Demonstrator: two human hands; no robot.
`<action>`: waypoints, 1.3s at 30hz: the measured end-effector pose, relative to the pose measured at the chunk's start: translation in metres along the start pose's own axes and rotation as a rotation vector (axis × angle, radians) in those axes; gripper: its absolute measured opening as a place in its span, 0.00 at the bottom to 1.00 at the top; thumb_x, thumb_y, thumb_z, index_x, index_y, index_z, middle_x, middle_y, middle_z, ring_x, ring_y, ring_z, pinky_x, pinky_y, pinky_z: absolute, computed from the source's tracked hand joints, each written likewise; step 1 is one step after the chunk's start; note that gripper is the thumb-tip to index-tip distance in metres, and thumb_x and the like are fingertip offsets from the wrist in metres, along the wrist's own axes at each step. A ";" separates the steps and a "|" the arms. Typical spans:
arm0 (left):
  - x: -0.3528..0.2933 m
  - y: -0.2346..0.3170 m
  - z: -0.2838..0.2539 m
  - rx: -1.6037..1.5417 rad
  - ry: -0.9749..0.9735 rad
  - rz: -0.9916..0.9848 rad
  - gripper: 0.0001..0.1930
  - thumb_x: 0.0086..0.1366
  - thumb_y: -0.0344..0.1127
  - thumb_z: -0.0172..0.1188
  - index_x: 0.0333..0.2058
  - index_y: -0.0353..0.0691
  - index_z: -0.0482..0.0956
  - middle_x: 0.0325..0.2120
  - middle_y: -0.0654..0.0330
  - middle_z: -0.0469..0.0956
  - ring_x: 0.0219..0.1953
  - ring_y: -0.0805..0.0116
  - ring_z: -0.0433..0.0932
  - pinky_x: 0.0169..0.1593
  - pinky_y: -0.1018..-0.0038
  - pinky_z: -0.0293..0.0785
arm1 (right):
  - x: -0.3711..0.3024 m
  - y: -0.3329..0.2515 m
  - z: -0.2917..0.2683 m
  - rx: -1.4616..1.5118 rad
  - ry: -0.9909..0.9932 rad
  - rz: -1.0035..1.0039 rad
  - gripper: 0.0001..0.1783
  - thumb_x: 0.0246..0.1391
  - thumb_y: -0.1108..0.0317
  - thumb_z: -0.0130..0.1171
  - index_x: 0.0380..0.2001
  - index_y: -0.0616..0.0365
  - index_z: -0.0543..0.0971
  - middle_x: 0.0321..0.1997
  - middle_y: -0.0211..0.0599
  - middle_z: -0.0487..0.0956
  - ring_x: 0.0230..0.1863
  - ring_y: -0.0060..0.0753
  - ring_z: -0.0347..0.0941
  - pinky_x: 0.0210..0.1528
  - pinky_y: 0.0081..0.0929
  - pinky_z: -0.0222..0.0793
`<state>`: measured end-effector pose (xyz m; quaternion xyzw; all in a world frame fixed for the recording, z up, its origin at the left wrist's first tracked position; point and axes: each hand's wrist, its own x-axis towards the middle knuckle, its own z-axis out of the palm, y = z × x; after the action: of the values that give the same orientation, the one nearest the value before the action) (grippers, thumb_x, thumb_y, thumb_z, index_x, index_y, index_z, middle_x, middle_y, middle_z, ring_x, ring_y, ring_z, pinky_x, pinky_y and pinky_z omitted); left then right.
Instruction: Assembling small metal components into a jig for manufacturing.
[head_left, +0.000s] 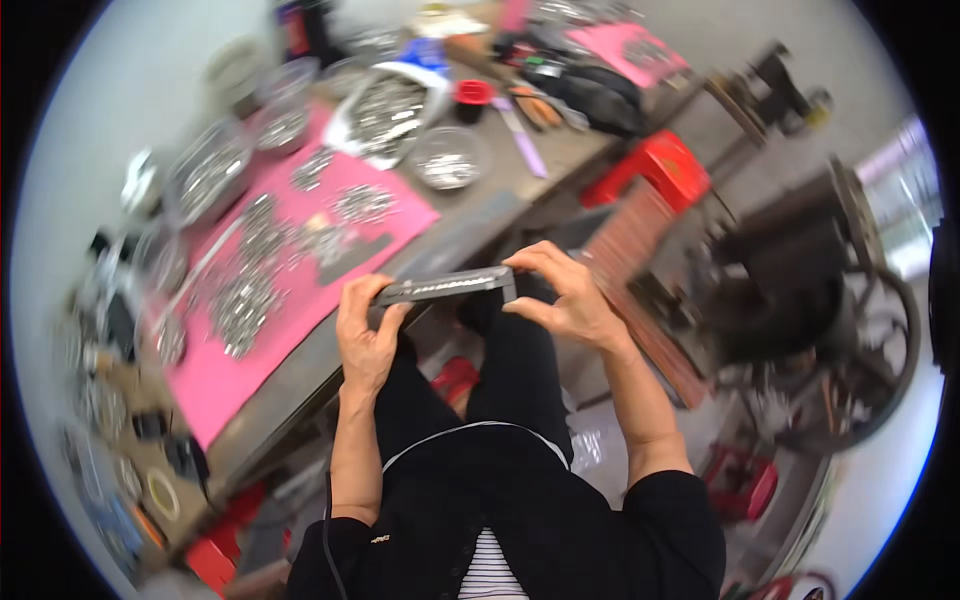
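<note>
Between my two hands, above my lap, is a dark grey metal bar-shaped fixture (445, 285) with a row of small shiny pieces along its length. My left hand (368, 325) grips its left end, thumb below and fingers over the top. My right hand (565, 295) pinches the right end, where a short dark part hangs down toward the thumb. The bar tilts slightly, its right end higher. Beyond it lies a pink sheet (215, 395) on the workbench, bearing heaps of small shiny metal parts (245, 310) and a flat grey strip (355, 258).
Clear tubs of metal parts (208, 175) line the bench's far side, near a white tray (343, 128) and a round container (450, 160). A red-lidded jar (473, 95) stands behind. To the right are a red stool (665, 165) and a dark machine with a large wheel (905, 350).
</note>
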<state>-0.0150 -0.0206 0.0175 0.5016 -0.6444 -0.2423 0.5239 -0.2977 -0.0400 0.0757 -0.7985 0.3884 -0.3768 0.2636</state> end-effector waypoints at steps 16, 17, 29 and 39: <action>0.094 0.125 0.467 -0.697 -0.928 -0.102 0.20 0.71 0.26 0.52 0.60 0.38 0.77 0.46 0.60 0.82 0.47 0.74 0.77 0.53 0.77 0.72 | -0.191 0.082 -0.154 -0.548 0.852 0.672 0.28 0.35 0.58 0.83 0.28 0.59 0.72 0.27 0.36 0.73 0.31 0.42 0.69 0.35 0.37 0.69; 0.097 0.134 0.469 -0.614 -0.973 -0.065 0.20 0.73 0.27 0.50 0.61 0.39 0.77 0.48 0.62 0.81 0.49 0.75 0.77 0.54 0.78 0.71 | -0.188 0.087 -0.150 -0.600 0.843 0.630 0.29 0.34 0.57 0.84 0.28 0.58 0.72 0.26 0.35 0.73 0.32 0.42 0.69 0.35 0.38 0.68; 0.079 0.118 0.439 -0.687 -0.991 0.018 0.27 0.77 0.45 0.52 0.68 0.37 0.68 0.61 0.55 0.75 0.63 0.70 0.71 0.65 0.73 0.65 | -0.238 -0.022 -0.183 -1.163 1.083 0.250 0.17 0.50 0.78 0.66 0.45 0.59 0.79 0.50 0.43 0.80 0.50 0.42 0.76 0.53 0.36 0.74; 0.023 0.126 0.386 -0.653 -0.707 0.250 0.16 0.62 0.32 0.70 0.48 0.40 0.85 0.53 0.49 0.82 0.56 0.55 0.81 0.61 0.64 0.73 | -0.332 -0.019 -0.221 -0.614 1.879 0.188 0.15 0.62 0.71 0.66 0.47 0.65 0.73 0.46 0.41 0.79 0.44 0.32 0.76 0.53 0.32 0.72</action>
<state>-0.4181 -0.0757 0.0040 0.1171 -0.7282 -0.5222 0.4282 -0.6051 0.2142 0.0849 -0.1749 0.5820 -0.7174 -0.3407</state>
